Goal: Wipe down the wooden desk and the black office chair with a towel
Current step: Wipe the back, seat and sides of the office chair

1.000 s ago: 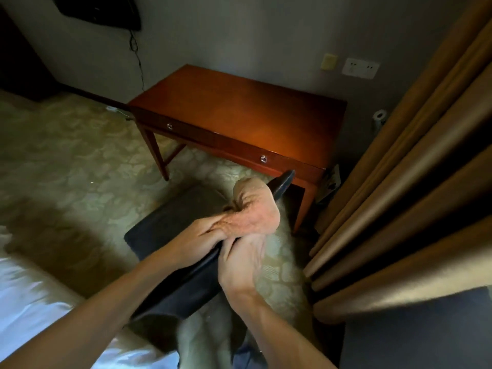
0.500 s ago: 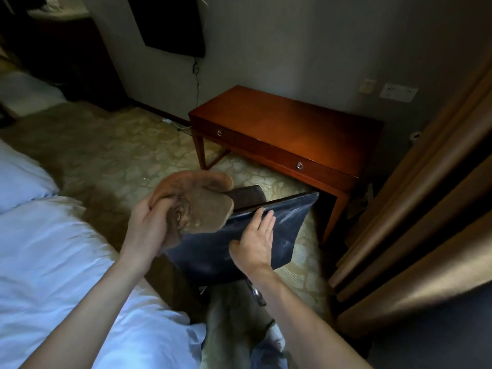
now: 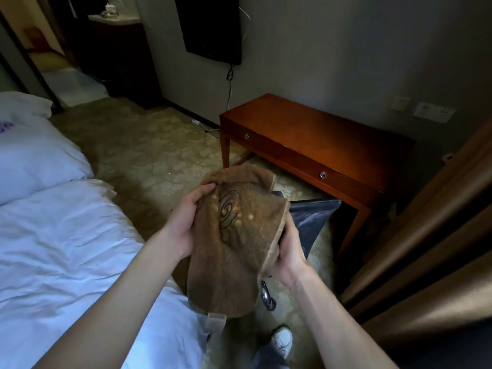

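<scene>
A brown towel [image 3: 234, 243] with a dark spiral pattern hangs in front of me, held up off the chair. My left hand [image 3: 186, 222] grips its upper left edge. My right hand [image 3: 288, 251] holds its right edge from below. Behind the towel, part of the black office chair [image 3: 311, 222] shows, streaked with pale smears; the rest of it is hidden by the towel. The wooden desk [image 3: 314, 129], reddish with two drawers, stands against the wall beyond the chair.
A bed with white sheets [image 3: 66, 249] fills the left side. Brown curtains [image 3: 431, 235] hang close on the right. A wall-mounted television [image 3: 210, 25] hangs above a cable. Patterned carpet [image 3: 149, 150] lies between bed and desk. My white shoe [image 3: 282, 339] is below.
The towel came off the chair back and now hangs unfolded between both hands. My right hand left the chair and took the towel's edge. The view has swung left and back.
</scene>
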The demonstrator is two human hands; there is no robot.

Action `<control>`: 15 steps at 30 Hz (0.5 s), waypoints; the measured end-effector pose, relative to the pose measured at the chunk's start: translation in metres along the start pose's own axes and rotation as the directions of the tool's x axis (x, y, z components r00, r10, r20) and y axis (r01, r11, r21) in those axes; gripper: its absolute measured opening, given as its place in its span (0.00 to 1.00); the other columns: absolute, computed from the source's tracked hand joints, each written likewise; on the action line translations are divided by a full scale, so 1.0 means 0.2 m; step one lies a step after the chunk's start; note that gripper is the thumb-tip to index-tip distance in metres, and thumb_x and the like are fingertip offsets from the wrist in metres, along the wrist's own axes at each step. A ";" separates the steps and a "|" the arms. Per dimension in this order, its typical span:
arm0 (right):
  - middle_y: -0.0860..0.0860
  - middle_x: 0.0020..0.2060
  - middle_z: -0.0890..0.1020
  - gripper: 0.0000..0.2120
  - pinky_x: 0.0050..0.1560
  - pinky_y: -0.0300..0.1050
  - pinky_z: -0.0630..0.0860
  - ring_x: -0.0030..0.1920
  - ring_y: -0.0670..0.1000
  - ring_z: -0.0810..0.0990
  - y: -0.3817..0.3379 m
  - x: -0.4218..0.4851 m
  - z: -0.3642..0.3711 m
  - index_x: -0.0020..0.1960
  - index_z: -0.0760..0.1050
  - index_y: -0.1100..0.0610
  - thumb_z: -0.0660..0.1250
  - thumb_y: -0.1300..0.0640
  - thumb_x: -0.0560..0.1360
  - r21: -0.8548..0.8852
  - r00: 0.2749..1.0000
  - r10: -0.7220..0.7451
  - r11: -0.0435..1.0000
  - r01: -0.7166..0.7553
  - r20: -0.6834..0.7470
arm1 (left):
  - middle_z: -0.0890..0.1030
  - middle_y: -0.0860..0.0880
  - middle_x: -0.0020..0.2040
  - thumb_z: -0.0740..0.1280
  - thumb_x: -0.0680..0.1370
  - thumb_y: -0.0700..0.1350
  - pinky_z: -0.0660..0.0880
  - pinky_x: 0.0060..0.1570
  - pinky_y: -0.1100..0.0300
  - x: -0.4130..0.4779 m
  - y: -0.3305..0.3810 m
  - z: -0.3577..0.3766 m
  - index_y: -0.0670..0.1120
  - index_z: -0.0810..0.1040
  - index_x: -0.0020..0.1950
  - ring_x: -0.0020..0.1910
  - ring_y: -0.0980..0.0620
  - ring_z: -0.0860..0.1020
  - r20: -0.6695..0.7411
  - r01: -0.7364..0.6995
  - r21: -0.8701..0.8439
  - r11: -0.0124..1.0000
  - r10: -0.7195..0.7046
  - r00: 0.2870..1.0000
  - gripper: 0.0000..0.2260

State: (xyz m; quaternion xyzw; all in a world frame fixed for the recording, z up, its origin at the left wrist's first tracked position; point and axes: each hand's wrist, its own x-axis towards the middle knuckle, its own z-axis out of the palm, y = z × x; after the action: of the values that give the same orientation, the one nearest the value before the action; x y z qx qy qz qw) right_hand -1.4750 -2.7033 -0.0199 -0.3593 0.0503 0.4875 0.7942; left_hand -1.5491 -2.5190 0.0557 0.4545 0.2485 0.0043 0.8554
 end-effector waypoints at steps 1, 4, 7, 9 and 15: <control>0.62 0.66 0.80 0.46 0.74 0.69 0.63 0.67 0.66 0.78 0.01 -0.01 -0.01 0.67 0.82 0.52 0.70 0.20 0.62 0.057 0.999 0.028 0.998 -0.031 0.046 | 0.87 0.41 0.52 0.75 0.67 0.55 0.83 0.43 0.48 0.00 -0.02 0.01 0.45 0.89 0.51 0.47 0.42 0.87 0.007 -0.005 -0.022 1.000 0.006 1.000 0.19; 0.65 0.72 0.75 0.54 0.77 0.71 0.58 0.72 0.68 0.73 0.03 -0.06 -0.02 0.74 0.75 0.55 0.67 0.18 0.61 0.141 0.986 0.053 0.987 -0.075 0.155 | 0.87 0.40 0.52 0.73 0.69 0.56 0.83 0.43 0.48 0.02 -0.08 0.04 0.45 0.89 0.52 0.47 0.41 0.87 0.036 0.018 -0.083 0.996 -0.015 0.999 0.19; 0.65 0.74 0.71 0.58 0.78 0.70 0.54 0.75 0.68 0.69 0.04 -0.10 -0.04 0.77 0.71 0.56 0.63 0.15 0.61 0.153 0.975 0.096 0.980 -0.128 0.201 | 0.87 0.39 0.54 0.72 0.72 0.55 0.83 0.45 0.47 0.05 -0.14 0.08 0.44 0.89 0.54 0.48 0.40 0.87 0.085 0.042 -0.154 0.987 -0.030 0.996 0.18; 0.66 0.73 0.72 0.59 0.78 0.70 0.56 0.74 0.68 0.70 0.04 -0.12 -0.06 0.77 0.71 0.57 0.61 0.14 0.62 0.141 0.975 0.107 0.981 -0.135 0.194 | 0.86 0.39 0.55 0.72 0.73 0.56 0.83 0.46 0.46 0.06 -0.17 0.11 0.44 0.88 0.55 0.49 0.39 0.86 0.094 0.051 -0.172 0.984 -0.035 0.995 0.19; 0.66 0.76 0.69 0.54 0.76 0.71 0.61 0.75 0.68 0.69 -0.03 -0.26 -0.09 0.76 0.71 0.59 0.71 0.23 0.64 0.144 0.983 -0.011 0.989 -0.016 0.185 | 0.87 0.44 0.53 0.66 0.79 0.59 0.78 0.51 0.52 0.12 -0.17 0.18 0.51 0.90 0.51 0.52 0.46 0.85 0.048 0.039 0.250 0.968 -0.053 0.997 0.16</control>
State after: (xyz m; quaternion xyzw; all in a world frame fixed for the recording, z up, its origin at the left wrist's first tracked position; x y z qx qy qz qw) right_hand -1.4926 -2.7546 -0.0086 -0.2537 0.0120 0.5149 0.8188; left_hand -1.5194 -2.5618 0.0355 0.5522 0.2342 -0.0591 0.7980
